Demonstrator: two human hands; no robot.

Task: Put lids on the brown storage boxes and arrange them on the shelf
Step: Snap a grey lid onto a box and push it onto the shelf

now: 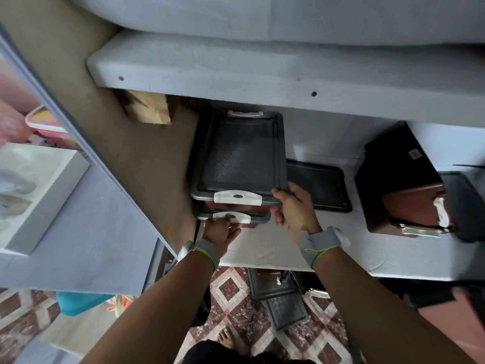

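Two lidded boxes sat stacked on the shelf (275,248) against its left wall. The right hand (294,208) gripped the top box (240,158) at its corner, seemingly squaring it; the left hand (220,231) pinched the lower box's latch (231,217), steadying it.

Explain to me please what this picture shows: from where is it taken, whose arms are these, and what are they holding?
There is no machine here: the picture comes from a camera worn on a person's head, looking down at their own arms. On the pale shelf two brown storage boxes with dark grey lids are stacked. The left hand touches the white latch of the lower box. The right hand grips the front right corner of the upper box. A loose lid lies flat beside the stack. Further right another brown box is tipped over. More lids lie on the tiled floor below.
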